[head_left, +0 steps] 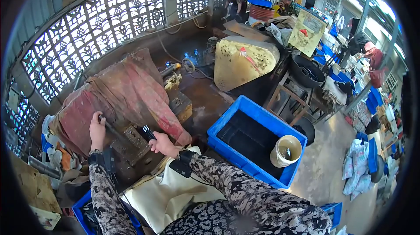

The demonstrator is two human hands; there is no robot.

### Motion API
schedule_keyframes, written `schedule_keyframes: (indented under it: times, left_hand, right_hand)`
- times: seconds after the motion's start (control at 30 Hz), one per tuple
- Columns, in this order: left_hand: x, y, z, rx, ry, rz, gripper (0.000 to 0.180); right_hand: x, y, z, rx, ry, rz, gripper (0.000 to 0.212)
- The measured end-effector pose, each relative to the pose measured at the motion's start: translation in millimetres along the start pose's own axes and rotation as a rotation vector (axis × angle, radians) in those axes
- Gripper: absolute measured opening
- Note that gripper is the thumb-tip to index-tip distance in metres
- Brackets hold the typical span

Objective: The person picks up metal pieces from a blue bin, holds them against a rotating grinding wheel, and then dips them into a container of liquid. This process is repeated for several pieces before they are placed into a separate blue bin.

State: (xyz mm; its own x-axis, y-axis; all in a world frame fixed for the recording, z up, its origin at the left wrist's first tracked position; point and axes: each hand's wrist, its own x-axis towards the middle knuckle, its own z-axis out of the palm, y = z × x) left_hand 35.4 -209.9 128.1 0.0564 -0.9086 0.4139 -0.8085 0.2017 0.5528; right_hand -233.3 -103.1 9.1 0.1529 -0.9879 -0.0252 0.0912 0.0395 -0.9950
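My left hand (97, 129) grips a dark lever handle (106, 124) beside a rusty metal press block (133, 141). My right hand (162, 144) holds a small dark part (148, 132) just right of that block. Behind both hands a stained red cloth (127, 90) covers the machine body. Both forearms wear patterned sleeves, with a dark band at each wrist. A cream cloth (170, 191) lies across my lap below the hands.
A blue plastic crate (253, 114) stands at my right with a cream bucket (286, 149) in its near corner. A yellow perforated metal seat (243, 60) lies behind it. Two people work at the far back. Sacks and blue crates line the right.
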Motion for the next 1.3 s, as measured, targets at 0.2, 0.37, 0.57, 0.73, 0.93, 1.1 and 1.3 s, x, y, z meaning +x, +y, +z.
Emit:
schedule_keyframes:
  times: [0.2, 0.37, 0.57, 0.73, 0.93, 1.1, 1.3]
  left_hand:
    - [0.4, 1.0, -1.4, -0.009, -0.028, -0.082, 0.028]
    - [0.6, 1.1, -7.4, -0.009, -0.043, -0.114, 0.031]
    - [-36.9, 25.3, -2.8, -0.154, 0.157, -0.11, 0.042]
    - [-159.1, 0.9, 26.9, -0.256, 0.132, 0.025, 0.03]
    - [-223.6, 21.9, 29.8, -0.051, -0.027, -0.187, 0.024]
    - [-223.0, 26.0, 33.2, -0.034, 0.032, -0.184, 0.022]
    - [-226.6, 31.5, 31.7, 0.047, 0.069, -0.139, 0.021]
  right_hand:
    - [-3.2, -3.6, 2.7, 0.004, 0.0, 0.029, 0.01]
    - [-5.4, -6.0, 6.8, 0.015, 0.004, 0.003, 0.005]
    - [0.3, 2.1, -2.7, 0.021, 0.016, 0.018, 0.006]
    - [-2.4, -10.2, 3.4, -0.083, -0.039, -0.008, 0.008]
    - [-4.5, -10.7, 2.7, -0.158, -0.033, -0.014, 0.01]
    - [-7.4, -10.0, 5.8, -0.162, -0.009, -0.021, 0.009]
    - [-6.8, -11.1, 6.5, -0.187, -0.03, 0.002, 0.01]
